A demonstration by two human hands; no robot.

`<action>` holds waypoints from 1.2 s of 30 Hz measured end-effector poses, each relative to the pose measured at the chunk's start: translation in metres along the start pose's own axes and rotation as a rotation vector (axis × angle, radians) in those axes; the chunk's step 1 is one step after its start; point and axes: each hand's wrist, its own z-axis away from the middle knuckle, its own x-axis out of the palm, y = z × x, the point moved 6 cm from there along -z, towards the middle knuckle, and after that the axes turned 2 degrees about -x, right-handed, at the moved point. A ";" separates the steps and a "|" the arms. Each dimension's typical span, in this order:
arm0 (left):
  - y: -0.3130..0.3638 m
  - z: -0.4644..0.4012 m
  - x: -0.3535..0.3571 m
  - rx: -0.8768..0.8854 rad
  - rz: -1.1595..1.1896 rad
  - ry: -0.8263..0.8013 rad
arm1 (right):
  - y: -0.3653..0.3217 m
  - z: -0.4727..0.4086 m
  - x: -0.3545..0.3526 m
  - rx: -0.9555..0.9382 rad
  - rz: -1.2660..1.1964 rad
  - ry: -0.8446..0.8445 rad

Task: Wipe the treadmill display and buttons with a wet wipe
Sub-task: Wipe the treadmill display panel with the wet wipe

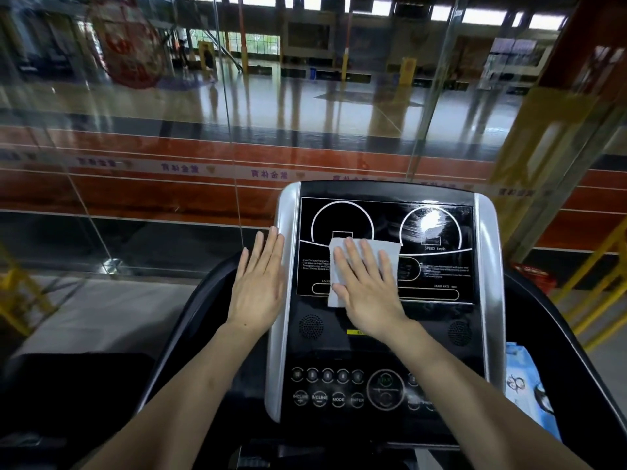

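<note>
- Right hand (368,290): I see it laid flat, palm down, on the wet wipe (363,266). The fingers (353,257) are straight and slightly spread, pointing to the far side. Nothing is pinched; the hand presses the wipe against the panel.
- Wet wipe: a pale grey sheet, lying on the left-centre part of the treadmill display (437,262). Its far edge shows beyond the fingertips, its left edge shows beside the thumb, and a near-left corner hangs over the lower border of the display. The rest lies under the palm.
- Left hand (259,283): flat and open, fingers straight and held close together. It rests against the silver left side rail (283,320) of the console, just left of the display. It does not touch the wipe.
- Treadmill display: a black glossy panel with two white dial outlines. The right dial carries a bright glare spot and the label "SPEED km/h".
- Buttons (327,388): a row of round keys and a row marked INCLINE, MODE, ENTER lie on the near part of the console, between my two forearms. No hand touches them.
- Wipe packet (527,391): a blue and white pack lies at the right of the console, near side.
- Glass wall (169,130): stands beyond the treadmill, with a sports hall behind it.
</note>
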 end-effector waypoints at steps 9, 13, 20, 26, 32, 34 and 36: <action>0.001 0.005 -0.003 -0.048 -0.011 -0.057 | -0.032 -0.022 -0.010 -0.078 -0.050 -0.071; 0.001 0.006 -0.004 -0.048 -0.026 -0.059 | 0.005 -0.032 -0.023 0.083 -0.136 -0.039; 0.003 0.006 -0.001 -0.059 -0.005 -0.062 | -0.049 -0.019 -0.008 -0.081 -0.091 -0.066; 0.001 0.006 0.001 -0.056 -0.040 -0.029 | 0.025 0.003 -0.012 0.073 -0.104 -0.058; 0.012 0.006 0.000 -0.067 -0.063 -0.004 | -0.026 -0.020 -0.009 0.052 -0.148 -0.041; 0.017 0.006 -0.001 -0.056 -0.099 0.011 | -0.046 -0.024 -0.007 -0.036 -0.145 -0.040; 0.025 0.005 0.001 -0.014 -0.145 0.035 | -0.027 -0.016 -0.009 -0.042 -0.145 -0.036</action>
